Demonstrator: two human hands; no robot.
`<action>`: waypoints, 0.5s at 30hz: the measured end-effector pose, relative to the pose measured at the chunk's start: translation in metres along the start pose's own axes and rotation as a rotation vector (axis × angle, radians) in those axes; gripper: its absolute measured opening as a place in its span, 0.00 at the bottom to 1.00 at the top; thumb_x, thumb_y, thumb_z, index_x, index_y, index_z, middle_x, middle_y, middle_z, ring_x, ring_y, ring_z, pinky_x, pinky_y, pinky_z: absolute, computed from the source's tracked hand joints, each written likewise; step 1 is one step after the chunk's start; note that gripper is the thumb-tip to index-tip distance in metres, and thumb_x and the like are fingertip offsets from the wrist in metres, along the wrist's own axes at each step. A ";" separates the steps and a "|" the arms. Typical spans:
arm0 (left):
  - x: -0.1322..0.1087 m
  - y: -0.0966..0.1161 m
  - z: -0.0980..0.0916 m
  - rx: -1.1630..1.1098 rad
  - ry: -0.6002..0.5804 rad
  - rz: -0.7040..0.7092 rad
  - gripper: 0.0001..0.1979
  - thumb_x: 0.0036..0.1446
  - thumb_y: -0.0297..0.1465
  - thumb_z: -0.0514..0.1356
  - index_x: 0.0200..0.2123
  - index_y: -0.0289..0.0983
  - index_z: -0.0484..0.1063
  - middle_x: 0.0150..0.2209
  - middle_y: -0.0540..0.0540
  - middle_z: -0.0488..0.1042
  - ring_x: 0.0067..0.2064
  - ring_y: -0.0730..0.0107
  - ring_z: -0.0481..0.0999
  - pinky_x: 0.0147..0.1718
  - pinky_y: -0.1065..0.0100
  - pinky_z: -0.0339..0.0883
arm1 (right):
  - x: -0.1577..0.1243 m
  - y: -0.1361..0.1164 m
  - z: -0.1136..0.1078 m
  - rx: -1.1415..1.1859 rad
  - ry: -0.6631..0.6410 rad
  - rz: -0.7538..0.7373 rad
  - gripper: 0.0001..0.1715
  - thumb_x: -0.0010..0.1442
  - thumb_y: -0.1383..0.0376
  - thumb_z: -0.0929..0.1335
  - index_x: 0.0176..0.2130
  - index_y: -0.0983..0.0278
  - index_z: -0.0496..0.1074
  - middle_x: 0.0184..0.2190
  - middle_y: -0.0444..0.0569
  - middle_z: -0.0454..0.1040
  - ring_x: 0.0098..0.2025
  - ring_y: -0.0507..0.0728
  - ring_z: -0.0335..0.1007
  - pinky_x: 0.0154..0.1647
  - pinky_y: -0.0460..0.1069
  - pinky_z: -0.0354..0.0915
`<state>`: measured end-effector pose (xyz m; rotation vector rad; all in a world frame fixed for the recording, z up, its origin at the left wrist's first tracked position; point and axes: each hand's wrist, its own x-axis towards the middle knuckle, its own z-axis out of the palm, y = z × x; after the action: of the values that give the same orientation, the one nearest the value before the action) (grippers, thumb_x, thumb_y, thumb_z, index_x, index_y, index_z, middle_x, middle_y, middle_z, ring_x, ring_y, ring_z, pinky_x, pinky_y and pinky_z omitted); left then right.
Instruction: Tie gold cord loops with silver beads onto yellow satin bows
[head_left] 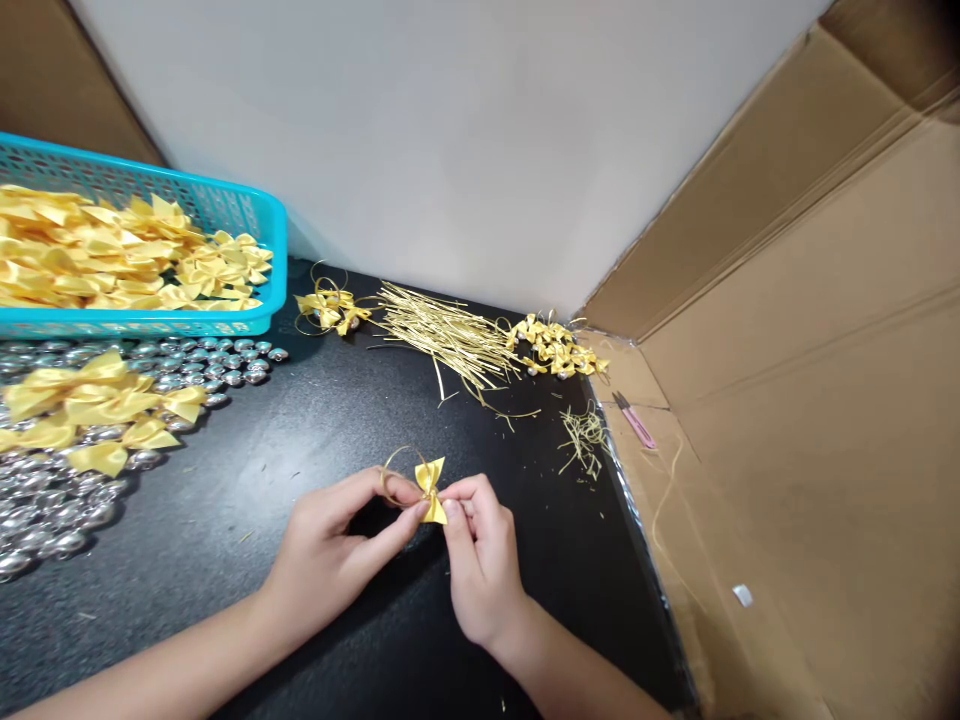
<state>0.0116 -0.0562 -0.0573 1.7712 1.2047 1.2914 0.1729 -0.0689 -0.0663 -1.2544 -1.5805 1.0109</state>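
Between my two hands, above the black table, is a yellow ribbon bow [429,476] with a thin gold cord loop [391,462] curving out on its left. My left hand [341,535] pinches the bow's left side and the cord between thumb and forefinger. From the other side, my right hand [481,560] closes its thumb and fingertips on the bow's lower right edge. Whatever lies behind the bow, between the fingertips, is hidden.
A turquoise basket [279,250] of yellow bows stands at the back left. Silver beads [52,510] lie before it, with loose bows [105,395] on top. Gold cords [450,335], finished-looking bow clusters [559,345], cord scraps [585,435] and a pink cutter [636,422] lie rightward, beside cardboard walls.
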 end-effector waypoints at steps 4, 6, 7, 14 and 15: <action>-0.001 -0.001 -0.003 -0.012 0.004 0.036 0.04 0.55 0.24 0.62 0.32 0.38 0.74 0.29 0.49 0.78 0.32 0.69 0.78 0.33 0.72 0.72 | 0.000 0.002 0.000 0.008 -0.001 0.005 0.07 0.66 0.66 0.61 0.36 0.63 0.65 0.21 0.40 0.64 0.21 0.49 0.59 0.24 0.45 0.54; -0.001 -0.002 -0.004 -0.061 0.017 0.043 0.05 0.56 0.24 0.59 0.34 0.38 0.74 0.31 0.47 0.78 0.34 0.67 0.78 0.35 0.70 0.72 | 0.000 0.002 0.000 0.021 -0.003 0.003 0.07 0.66 0.66 0.61 0.36 0.63 0.65 0.21 0.40 0.65 0.21 0.49 0.59 0.24 0.45 0.54; -0.001 -0.002 -0.005 -0.084 0.018 0.038 0.06 0.57 0.24 0.58 0.34 0.39 0.74 0.31 0.47 0.78 0.34 0.67 0.78 0.35 0.69 0.72 | -0.001 0.002 0.000 0.029 -0.006 0.001 0.07 0.66 0.66 0.61 0.35 0.63 0.65 0.21 0.40 0.64 0.21 0.49 0.59 0.23 0.45 0.54; 0.007 -0.002 -0.007 -0.134 -0.030 -0.050 0.05 0.55 0.24 0.61 0.29 0.39 0.76 0.27 0.49 0.79 0.29 0.70 0.78 0.29 0.73 0.72 | 0.000 0.000 -0.001 0.056 -0.020 -0.016 0.07 0.66 0.66 0.61 0.35 0.63 0.65 0.21 0.39 0.64 0.21 0.49 0.59 0.23 0.45 0.53; 0.008 -0.002 -0.006 -0.140 -0.031 -0.056 0.05 0.55 0.24 0.62 0.29 0.38 0.76 0.27 0.49 0.79 0.29 0.69 0.78 0.29 0.73 0.73 | 0.000 0.001 -0.001 0.054 -0.021 -0.015 0.07 0.66 0.66 0.61 0.35 0.63 0.65 0.21 0.39 0.64 0.21 0.49 0.59 0.23 0.45 0.53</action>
<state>0.0059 -0.0487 -0.0538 1.6409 1.1107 1.2792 0.1744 -0.0689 -0.0667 -1.1971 -1.5664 1.0539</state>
